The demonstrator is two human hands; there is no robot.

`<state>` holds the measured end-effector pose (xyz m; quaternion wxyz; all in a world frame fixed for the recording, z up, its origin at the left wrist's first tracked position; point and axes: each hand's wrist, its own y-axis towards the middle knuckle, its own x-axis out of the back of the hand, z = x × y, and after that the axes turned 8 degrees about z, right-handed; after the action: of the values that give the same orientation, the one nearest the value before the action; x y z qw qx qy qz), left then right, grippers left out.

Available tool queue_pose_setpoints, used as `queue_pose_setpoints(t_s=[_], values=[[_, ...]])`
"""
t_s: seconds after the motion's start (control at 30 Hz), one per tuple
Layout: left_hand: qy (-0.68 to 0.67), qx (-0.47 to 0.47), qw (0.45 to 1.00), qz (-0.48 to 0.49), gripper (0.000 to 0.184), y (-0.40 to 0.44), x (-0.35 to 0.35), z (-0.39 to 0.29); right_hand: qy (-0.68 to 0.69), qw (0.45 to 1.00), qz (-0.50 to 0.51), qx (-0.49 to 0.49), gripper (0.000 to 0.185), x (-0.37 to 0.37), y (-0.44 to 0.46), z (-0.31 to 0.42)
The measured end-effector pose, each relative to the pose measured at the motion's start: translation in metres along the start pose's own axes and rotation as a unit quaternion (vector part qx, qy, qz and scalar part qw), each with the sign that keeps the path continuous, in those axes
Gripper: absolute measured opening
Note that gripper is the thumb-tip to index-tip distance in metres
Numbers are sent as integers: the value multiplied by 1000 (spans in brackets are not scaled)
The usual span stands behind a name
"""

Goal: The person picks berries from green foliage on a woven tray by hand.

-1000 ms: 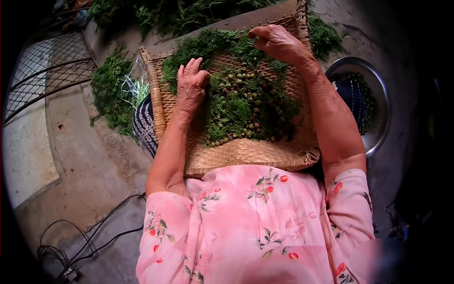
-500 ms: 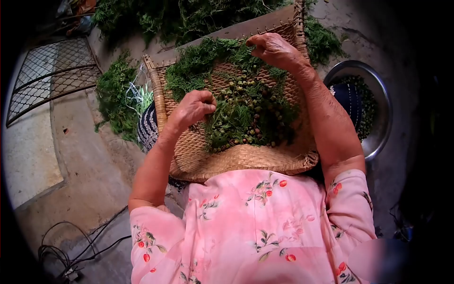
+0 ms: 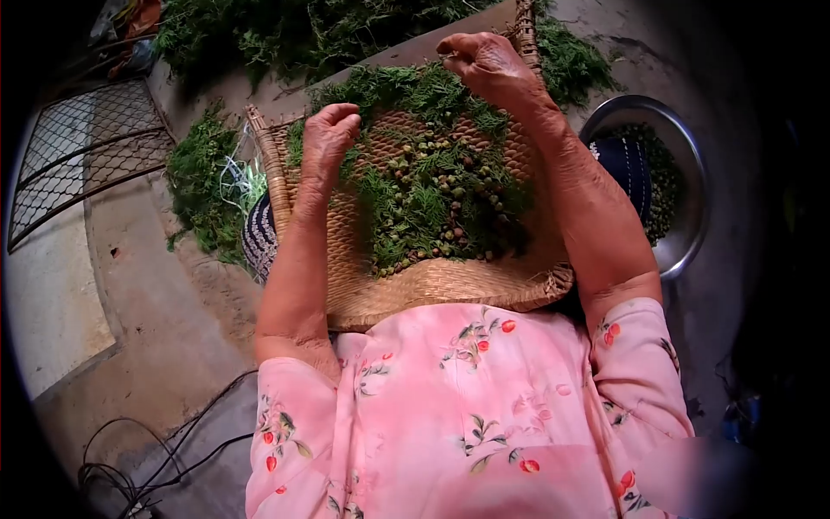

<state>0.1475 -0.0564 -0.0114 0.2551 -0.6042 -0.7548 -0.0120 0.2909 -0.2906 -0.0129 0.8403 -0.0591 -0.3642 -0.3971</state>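
A woven wicker tray [image 3: 346, 298] rests across my lap, tilted. Feathery green sprigs [image 3: 393, 85], like cypress foliage, lie along its far side. Nearer me is a heap of small round green-brown cones [image 3: 454, 182] mixed with more sprigs. My left hand [image 3: 333, 134] is over the tray's left side beside the far sprigs, its fingers pressed together. Above the far right edge, my right hand [image 3: 488, 65] is closed with thumb and fingers curled in. What either hand pinches, if anything, is too small or hidden to make out.
At the right stands a metal basin [image 3: 699, 195] holding many small green cones. Piles of green branches [image 3: 259, 39] lie beyond the tray, with another clump [image 3: 203, 182] at its left. A wire-mesh panel [image 3: 91, 143] lies at far left; black cables [image 3: 130, 467] coil on the floor.
My left hand has moved from the heap's left edge up and away to the tray's far left. My right hand has shifted slightly farther out, beyond the far sprigs.
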Motion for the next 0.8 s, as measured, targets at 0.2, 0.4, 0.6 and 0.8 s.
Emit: queue_pose_setpoints(t_s=[0.2,0.4,0.6,0.8], values=[[146,-54,988,14,15,-1,-75,-3,22,1000,2,-14,28,5,3,4],[280,-120,952,-32,17,-2,-104,2,49,999,9,1,26,6,-1,6],[338,-120,931,-63,14,-1,-106,2,71,997,13,10,26,2,2,4],[-6,-32,998,-54,17,8,-100,5,93,995,18,-2,28,6,-1,9]])
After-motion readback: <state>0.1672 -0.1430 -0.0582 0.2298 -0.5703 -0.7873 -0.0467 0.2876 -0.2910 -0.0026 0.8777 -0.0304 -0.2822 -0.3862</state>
